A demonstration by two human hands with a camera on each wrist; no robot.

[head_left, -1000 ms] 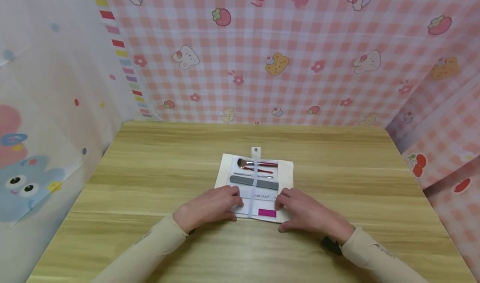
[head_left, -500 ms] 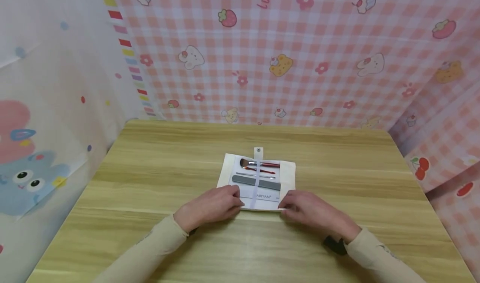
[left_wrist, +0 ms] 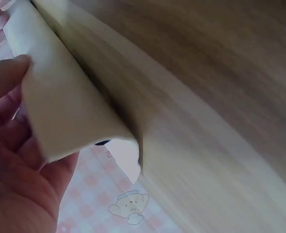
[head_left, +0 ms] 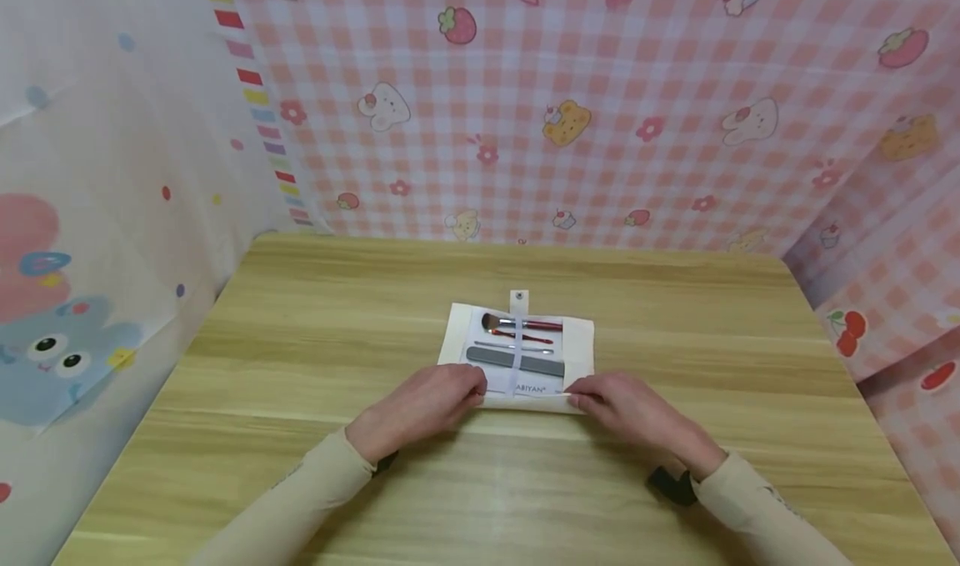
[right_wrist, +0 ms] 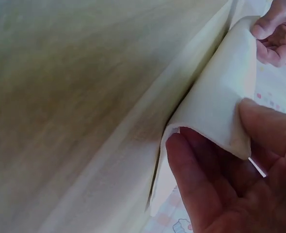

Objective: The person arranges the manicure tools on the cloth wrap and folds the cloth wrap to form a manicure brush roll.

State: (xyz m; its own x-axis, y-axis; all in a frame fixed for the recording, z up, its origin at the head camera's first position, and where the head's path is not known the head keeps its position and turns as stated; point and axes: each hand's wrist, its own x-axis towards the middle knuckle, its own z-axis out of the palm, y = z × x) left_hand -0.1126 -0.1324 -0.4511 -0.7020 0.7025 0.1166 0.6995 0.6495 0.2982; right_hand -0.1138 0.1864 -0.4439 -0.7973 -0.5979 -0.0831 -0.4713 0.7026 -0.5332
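Observation:
A cream fabric tool pouch (head_left: 579, 345) lies unrolled on the table, its snap tab (head_left: 519, 299) pointing away from me. Inside sit a red-handled brush (head_left: 543, 326), a thinner red tool (head_left: 528, 338), a slim silver tool (head_left: 536, 350) and a grey file (head_left: 498, 358), all crossed by a pale band. My left hand (head_left: 431, 395) pinches the near edge at its left corner. At the right corner, my right hand (head_left: 637, 412) does the same. Between them the near edge is raised and curled over; both wrist views show its plain underside (left_wrist: 65, 107) held between thumb and fingers.
The wood-grain table (head_left: 337, 299) extends around the pouch on all sides. Behind it hangs a pink checked cloth (head_left: 510, 66), and a white printed cloth (head_left: 112, 174) hangs at the left. A dark band (head_left: 672, 487) shows at my right wrist.
Both hands have moved slightly away from me, lifting and folding the pouch's near edge over. The magenta patch and lower part of the inside are now covered. The head view has shifted a little.

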